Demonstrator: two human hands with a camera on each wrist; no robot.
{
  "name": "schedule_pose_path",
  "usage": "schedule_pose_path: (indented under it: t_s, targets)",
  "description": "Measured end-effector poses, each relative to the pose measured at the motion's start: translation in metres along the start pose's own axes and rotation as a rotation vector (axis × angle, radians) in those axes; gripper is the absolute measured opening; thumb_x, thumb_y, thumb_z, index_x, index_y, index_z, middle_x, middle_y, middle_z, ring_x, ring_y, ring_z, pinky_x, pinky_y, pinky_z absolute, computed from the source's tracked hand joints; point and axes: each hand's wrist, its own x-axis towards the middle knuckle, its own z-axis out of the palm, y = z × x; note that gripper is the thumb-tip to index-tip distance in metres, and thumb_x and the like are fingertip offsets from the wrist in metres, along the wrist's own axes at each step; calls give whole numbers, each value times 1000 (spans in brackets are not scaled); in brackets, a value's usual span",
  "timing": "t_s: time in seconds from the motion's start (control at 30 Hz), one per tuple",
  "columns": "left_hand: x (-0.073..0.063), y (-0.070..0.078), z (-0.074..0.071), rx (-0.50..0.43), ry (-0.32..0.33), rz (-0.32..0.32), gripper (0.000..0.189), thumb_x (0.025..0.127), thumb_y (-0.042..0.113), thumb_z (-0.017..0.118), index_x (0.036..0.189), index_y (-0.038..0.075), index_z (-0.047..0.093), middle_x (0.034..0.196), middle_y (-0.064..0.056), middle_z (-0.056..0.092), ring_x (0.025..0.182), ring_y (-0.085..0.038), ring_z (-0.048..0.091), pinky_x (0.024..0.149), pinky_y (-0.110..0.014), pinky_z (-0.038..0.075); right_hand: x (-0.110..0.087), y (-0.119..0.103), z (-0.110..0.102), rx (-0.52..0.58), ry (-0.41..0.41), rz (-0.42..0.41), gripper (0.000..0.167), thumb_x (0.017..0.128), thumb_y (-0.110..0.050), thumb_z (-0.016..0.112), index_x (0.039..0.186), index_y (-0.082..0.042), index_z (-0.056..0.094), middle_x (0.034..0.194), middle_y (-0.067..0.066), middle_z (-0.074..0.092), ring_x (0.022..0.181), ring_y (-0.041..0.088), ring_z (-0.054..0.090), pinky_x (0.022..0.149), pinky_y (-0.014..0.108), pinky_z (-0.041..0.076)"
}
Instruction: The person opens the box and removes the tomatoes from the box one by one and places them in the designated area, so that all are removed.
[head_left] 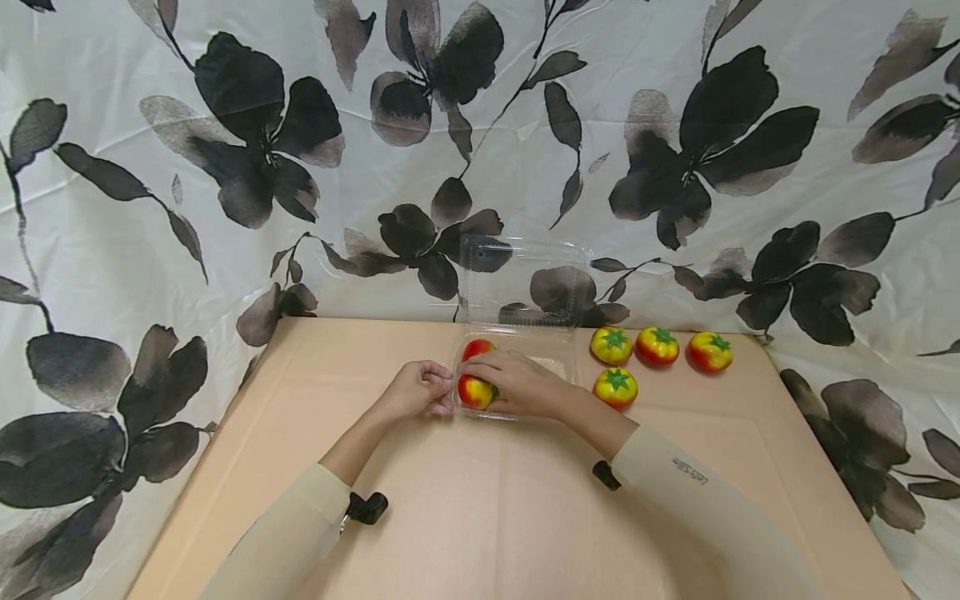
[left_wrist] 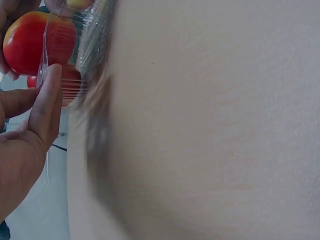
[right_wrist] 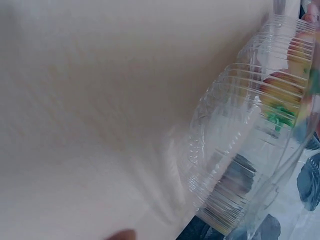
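Observation:
A clear plastic clamshell container (head_left: 558, 350) stands near the far edge of the table, its lid (head_left: 525, 279) raised at the back. My left hand (head_left: 416, 390) pinches the container's left rim between thumb and fingers, as the left wrist view shows. Inside the front left corner, my right hand (head_left: 525, 385) holds a red-and-yellow tomato (head_left: 472, 393), fingers curled over it. Behind that one sits another tomato (head_left: 477, 347), partly covered by the right fingers. Through the ribbed wall of the container (right_wrist: 230, 120), the right wrist view shows tomatoes with a green top.
Right of the container, several more tomatoes lie on the table: a yellow one (head_left: 611, 345), one in front (head_left: 615, 387), and two redder ones (head_left: 657, 347) farther right. A floral cloth (head_left: 562, 183) hangs behind the table (head_left: 480, 508).

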Motion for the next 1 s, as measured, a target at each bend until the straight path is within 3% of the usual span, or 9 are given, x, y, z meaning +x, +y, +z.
schedule_pose_path:
  t_s: [0.4,1.0]
  targets:
    - [1,-2,-1,3,-10,13,22,100,-5,61,118,-14,57,88,-17,65,67,-20,72,65,-35,67,-6,-5,-6,39,76,-10,69,78,-34,92,135,-9,62,136,8,66,127,26,61,114,39,52]
    - [0,-1,0,-6,-7,0,22,100,-7,59,120,-15,56,84,-12,64,66,-19,72,63,-32,67,-23,-13,-14,139,-4,150,72,88,-35,84,149,-11,52,149,9,54,135,27,58,114,40,52]
